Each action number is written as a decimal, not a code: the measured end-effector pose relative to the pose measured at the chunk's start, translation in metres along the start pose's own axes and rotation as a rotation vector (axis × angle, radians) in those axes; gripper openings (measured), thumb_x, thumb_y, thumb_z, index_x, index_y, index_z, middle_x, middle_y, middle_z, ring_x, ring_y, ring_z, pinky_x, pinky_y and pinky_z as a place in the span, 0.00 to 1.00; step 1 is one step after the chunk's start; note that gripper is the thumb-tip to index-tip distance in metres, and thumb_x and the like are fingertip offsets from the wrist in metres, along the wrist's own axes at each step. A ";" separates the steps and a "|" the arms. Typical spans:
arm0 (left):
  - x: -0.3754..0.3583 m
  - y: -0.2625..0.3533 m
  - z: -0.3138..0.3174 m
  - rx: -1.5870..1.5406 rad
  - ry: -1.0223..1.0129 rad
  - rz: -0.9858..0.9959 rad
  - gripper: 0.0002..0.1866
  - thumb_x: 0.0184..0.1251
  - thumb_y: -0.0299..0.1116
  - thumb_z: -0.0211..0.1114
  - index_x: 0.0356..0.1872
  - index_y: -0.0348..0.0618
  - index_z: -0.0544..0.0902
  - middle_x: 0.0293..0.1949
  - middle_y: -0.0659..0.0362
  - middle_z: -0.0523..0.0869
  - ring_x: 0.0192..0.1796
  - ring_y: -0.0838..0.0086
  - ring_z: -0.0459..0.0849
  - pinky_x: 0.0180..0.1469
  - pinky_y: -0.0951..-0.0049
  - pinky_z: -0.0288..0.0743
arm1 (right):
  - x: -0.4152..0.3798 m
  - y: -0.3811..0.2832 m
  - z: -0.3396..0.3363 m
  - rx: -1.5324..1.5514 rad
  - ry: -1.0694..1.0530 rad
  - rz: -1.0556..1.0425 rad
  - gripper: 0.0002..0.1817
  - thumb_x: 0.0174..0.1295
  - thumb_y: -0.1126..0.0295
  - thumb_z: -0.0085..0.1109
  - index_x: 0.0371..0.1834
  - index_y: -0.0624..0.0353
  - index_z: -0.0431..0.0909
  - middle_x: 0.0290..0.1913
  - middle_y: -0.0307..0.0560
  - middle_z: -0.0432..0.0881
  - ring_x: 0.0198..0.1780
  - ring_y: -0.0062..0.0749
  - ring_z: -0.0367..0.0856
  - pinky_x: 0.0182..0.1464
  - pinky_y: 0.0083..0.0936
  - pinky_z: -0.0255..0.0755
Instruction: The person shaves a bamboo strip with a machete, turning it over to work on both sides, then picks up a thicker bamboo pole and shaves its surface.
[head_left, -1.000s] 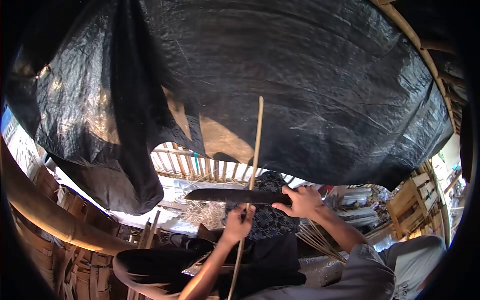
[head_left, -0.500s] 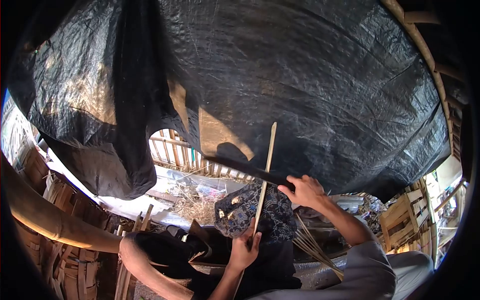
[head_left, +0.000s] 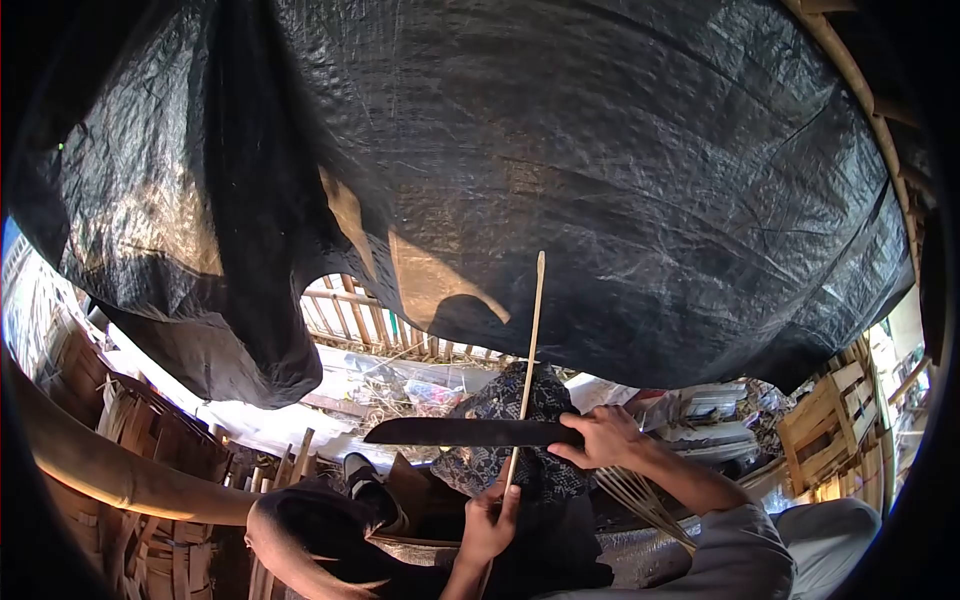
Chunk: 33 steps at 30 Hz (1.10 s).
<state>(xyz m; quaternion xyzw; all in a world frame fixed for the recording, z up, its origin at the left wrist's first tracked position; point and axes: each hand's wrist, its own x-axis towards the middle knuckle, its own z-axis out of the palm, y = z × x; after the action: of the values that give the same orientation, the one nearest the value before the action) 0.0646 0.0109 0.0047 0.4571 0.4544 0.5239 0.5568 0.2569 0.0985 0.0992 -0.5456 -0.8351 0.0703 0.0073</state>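
Note:
My left hand [head_left: 488, 522] is closed around the lower part of a long, pale bamboo strip [head_left: 533, 340], which stands nearly upright. In my right hand [head_left: 604, 438] is the handle of a machete [head_left: 450, 432]. Its dark, broad blade points left and lies level across the strip, a short way above my left fingers. Behind the blade is a dark patterned cloth [head_left: 562, 480] draped in front of me. A bundle of thin strips [head_left: 650, 508] fans out below my right forearm.
A large black plastic sheet [head_left: 620, 200] hangs across the front. One thick bamboo pole [head_left: 130, 490] curves in at the left. Split bamboo pieces [head_left: 180, 550] stand below it, and a woven bamboo panel [head_left: 825, 430] is at the right. My bent knee [head_left: 275, 540] shows lower left.
The machete has moved down the strip toward my left hand, its blade turning from slanted to level. My right hand has lowered. The view has shifted slightly.

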 end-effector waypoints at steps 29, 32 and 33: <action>-0.004 0.012 -0.001 0.325 0.019 0.080 0.25 0.59 0.21 0.62 0.60 0.41 0.73 0.15 0.54 0.72 0.15 0.81 0.68 0.21 0.81 0.64 | 0.021 0.048 -0.001 0.021 -0.024 -0.104 0.31 0.61 0.39 0.48 0.28 0.58 0.83 0.14 0.49 0.77 0.19 0.36 0.79 0.25 0.36 0.72; -0.009 0.015 -0.001 0.340 0.026 0.058 0.21 0.60 0.20 0.60 0.57 0.34 0.75 0.18 0.58 0.74 0.23 0.88 0.65 0.23 0.83 0.62 | 0.049 0.077 0.003 0.324 0.062 0.271 0.33 0.63 0.40 0.46 0.23 0.63 0.81 0.15 0.55 0.77 0.19 0.39 0.79 0.23 0.38 0.71; -0.010 0.014 -0.003 0.365 0.020 0.075 0.21 0.60 0.20 0.60 0.57 0.34 0.75 0.18 0.58 0.74 0.23 0.88 0.65 0.23 0.83 0.62 | 0.056 0.081 -0.004 0.357 0.100 0.353 0.34 0.64 0.41 0.46 0.22 0.65 0.80 0.16 0.57 0.77 0.19 0.40 0.79 0.23 0.39 0.71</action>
<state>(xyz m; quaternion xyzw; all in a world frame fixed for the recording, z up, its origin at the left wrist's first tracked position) 0.0584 0.0013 0.0186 0.5618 0.5303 0.4576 0.4402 0.3080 0.1814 0.0892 -0.6756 -0.7000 0.1896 0.1325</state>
